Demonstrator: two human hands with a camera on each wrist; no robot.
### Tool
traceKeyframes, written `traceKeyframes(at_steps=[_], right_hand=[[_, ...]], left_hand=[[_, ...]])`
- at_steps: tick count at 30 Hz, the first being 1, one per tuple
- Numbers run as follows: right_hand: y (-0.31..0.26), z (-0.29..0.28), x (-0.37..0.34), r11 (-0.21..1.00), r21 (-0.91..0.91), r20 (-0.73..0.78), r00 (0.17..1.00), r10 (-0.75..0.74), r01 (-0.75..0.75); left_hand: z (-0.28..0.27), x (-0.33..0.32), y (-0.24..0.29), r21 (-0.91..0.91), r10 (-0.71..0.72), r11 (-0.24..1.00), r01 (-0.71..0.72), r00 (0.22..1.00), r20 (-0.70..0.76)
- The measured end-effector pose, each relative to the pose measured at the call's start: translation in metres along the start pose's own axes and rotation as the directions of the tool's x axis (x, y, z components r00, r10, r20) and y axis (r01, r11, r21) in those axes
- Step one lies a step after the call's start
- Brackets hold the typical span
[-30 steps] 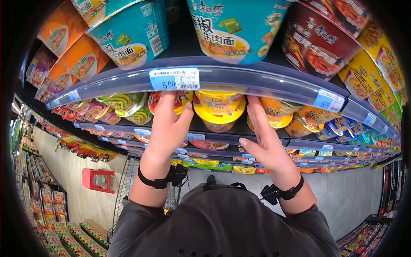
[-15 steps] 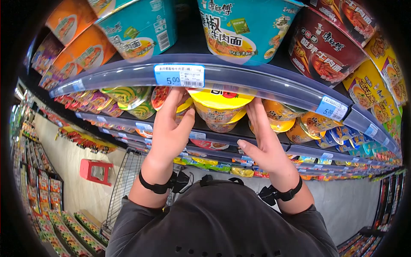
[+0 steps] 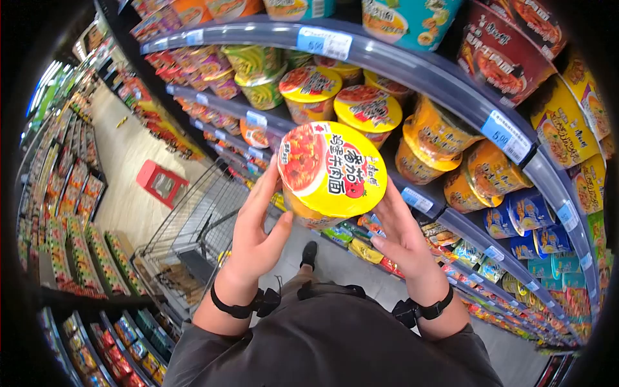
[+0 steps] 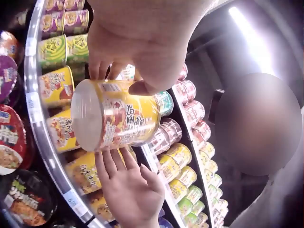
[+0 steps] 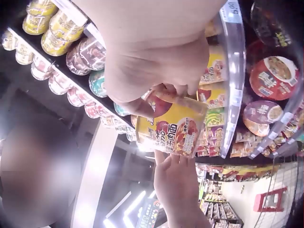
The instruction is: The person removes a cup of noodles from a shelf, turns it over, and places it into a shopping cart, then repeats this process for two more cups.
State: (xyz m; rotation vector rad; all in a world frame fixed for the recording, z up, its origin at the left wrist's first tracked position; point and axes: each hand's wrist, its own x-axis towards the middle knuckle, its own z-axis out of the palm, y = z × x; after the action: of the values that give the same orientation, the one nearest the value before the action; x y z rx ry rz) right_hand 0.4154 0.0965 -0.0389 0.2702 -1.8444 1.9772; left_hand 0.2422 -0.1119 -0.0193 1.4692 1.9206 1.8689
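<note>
A yellow-lidded instant noodle cup (image 3: 332, 169) with a red tomato on its lid is held up between both hands, in front of the shelves. My left hand (image 3: 255, 226) grips its left side, the fingers partly hidden behind the cup. On the opposite side, my right hand (image 3: 405, 238) holds it with its fingers, the thumb standing apart. In the left wrist view the pale base of the noodle cup (image 4: 87, 115) faces the camera, with the right hand (image 4: 135, 190) below it. The right wrist view shows the cup's printed side, the left hand (image 5: 178, 187) beneath it.
Similar yellow noodle cups (image 3: 367, 109) stand on the shelf behind. Above them runs a clear shelf edge (image 3: 258, 35) with price tags; larger noodle tubs (image 3: 506, 55) sit over it. A wire cart (image 3: 187, 226) is to the left, beyond it a red stool (image 3: 161, 184).
Both hands have come out from under the upper shelf edge, bringing the noodle cup towards the body and clear of the shelf. The head view has turned, showing more of the aisle and cart.
</note>
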Motion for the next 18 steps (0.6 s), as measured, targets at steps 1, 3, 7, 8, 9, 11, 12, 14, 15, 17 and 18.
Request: traceKeyframes(at_steps=[1, 3, 7, 8, 9, 11, 12, 14, 15, 17, 18], right_hand=[[0.007, 0.002, -0.009, 0.996, 0.056, 0.027, 0.997, 0.073, -0.074], [0.022, 0.009, -0.024, 0.982, 0.116, 0.058, 0.988, 0.14, -0.146], [0.048, 0.028, -0.038, 0.925, 0.24, 0.203, 0.947, 0.25, -0.296], [0.053, 0.034, -0.041, 0.924, 0.185, 0.224, 0.93, 0.293, -0.336], [0.058, 0.04, -0.044, 0.919, 0.131, 0.242, 0.911, 0.334, -0.372], [0.071, 0.048, -0.048, 0.907, 0.083, 0.278, 0.883, 0.377, -0.413], [0.078, 0.054, -0.049, 0.897, 0.064, 0.304, 0.864, 0.4, -0.438], [0.095, 0.067, -0.046, 0.892, 0.017, 0.337, 0.843, 0.42, -0.452], [0.099, 0.077, -0.041, 0.888, 0.017, 0.357, 0.832, 0.424, -0.46], [0.106, 0.101, -0.026, 0.872, -0.106, 0.398, 0.783, 0.477, -0.478], [0.108, 0.118, -0.02, 0.846, -0.134, 0.405, 0.75, 0.522, -0.516]], left_hand=[[-0.005, -0.016, 0.001, 0.054, -0.037, 0.998, 0.035, 0.999, 0.032], [-0.013, -0.041, 0.002, 0.091, -0.084, 0.993, 0.079, 0.995, 0.054], [-0.018, -0.087, 0.002, 0.121, -0.249, 0.961, 0.248, 0.968, -0.01], [-0.024, -0.099, -0.001, 0.13, -0.305, 0.944, 0.302, 0.952, 0.001], [-0.03, -0.109, -0.004, 0.14, -0.359, 0.925, 0.354, 0.933, 0.014], [-0.042, -0.128, -0.01, 0.145, -0.387, 0.913, 0.383, 0.922, 0.001], [-0.049, -0.137, -0.01, 0.182, -0.414, 0.896, 0.406, 0.91, 0.01], [-0.065, -0.152, -0.007, 0.234, -0.469, 0.861, 0.453, 0.883, 0.017], [-0.074, -0.159, -0.003, 0.232, -0.479, 0.854, 0.466, 0.878, -0.003], [-0.095, -0.174, 0.0, 0.254, -0.544, 0.809, 0.53, 0.839, -0.021], [-0.108, -0.186, -0.003, 0.257, -0.536, 0.812, 0.524, 0.844, -0.029]])
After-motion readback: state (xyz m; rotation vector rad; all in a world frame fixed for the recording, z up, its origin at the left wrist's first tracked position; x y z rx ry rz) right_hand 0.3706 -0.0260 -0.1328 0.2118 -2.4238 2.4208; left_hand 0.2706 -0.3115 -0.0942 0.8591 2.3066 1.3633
